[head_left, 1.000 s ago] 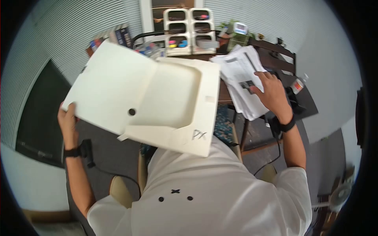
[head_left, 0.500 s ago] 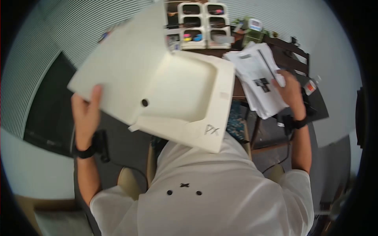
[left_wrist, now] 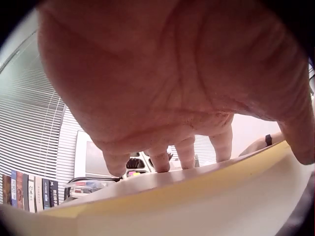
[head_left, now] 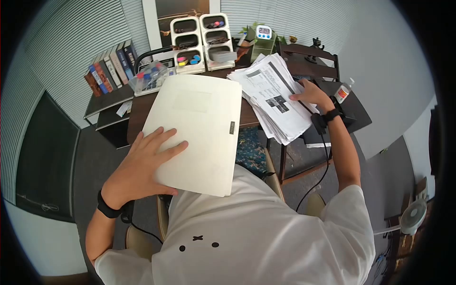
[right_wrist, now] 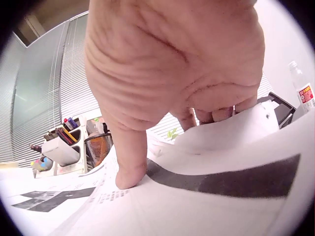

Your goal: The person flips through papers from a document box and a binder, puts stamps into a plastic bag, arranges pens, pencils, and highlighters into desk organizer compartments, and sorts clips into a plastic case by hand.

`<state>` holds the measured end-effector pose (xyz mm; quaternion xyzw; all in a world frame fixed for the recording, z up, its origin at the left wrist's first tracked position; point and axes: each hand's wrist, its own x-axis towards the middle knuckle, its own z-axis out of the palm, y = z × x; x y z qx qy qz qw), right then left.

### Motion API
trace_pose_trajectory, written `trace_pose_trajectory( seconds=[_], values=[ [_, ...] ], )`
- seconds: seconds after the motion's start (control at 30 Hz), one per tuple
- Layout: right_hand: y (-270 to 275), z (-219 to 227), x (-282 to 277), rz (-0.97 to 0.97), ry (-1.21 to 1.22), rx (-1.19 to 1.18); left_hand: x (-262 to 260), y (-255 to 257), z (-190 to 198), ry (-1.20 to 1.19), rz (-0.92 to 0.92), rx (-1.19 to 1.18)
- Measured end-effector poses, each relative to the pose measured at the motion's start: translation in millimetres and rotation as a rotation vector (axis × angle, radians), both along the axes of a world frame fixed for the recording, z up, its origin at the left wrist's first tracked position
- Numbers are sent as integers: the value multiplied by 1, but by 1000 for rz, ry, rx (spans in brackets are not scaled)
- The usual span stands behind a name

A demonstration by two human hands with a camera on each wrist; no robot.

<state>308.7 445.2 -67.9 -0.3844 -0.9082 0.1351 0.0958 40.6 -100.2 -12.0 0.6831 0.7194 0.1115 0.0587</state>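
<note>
The cream file box (head_left: 204, 152) lies with its lid down at the desk's front edge, beside the white shirt. On the lid, the left hand (head_left: 137, 166) rests with its fingers spread; the left wrist view shows the palm (left_wrist: 162, 78) over the box (left_wrist: 197, 201), fingertips touching its top. A thick, slightly fanned stack of printed papers (head_left: 256, 90) lies right of the box. The right hand (head_left: 316, 95) grips the stack's right edge. In the right wrist view that hand (right_wrist: 177, 64) has its thumb on the papers (right_wrist: 221, 216) and its fingers behind a raised sheet.
White organisers (head_left: 190, 45) with pens stand at the desk's back, near a green holder with a clock (head_left: 263, 32). Books (head_left: 110, 69) and a clear plastic box (head_left: 151, 78) are at the left, a bottle (head_left: 343, 90) at the right. Cables hang from both wrists.
The box lid has swung down over the tray. The left hand has moved from the lid's outer edge onto its top. The right hand has gone from above the papers to gripping their edge.
</note>
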Motion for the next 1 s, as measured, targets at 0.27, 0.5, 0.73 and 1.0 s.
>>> trace_pose_trajectory(
  seconds=[0.27, 0.5, 0.73, 1.0],
  values=[
    [-24, 18, -8, 28, 157, -269, 3, 13, -4, 34, -18, 33],
    [-53, 17, -22, 89, 252, -346, 19, 25, -14, 189, -20, 168],
    [-48, 15, -21, 49, 430, -554, 31, 45, -12, 259, -55, 154],
    [-46, 60, 21, 4, 739, -480, -9, 60, 2, -14, -186, 108]
  ],
)
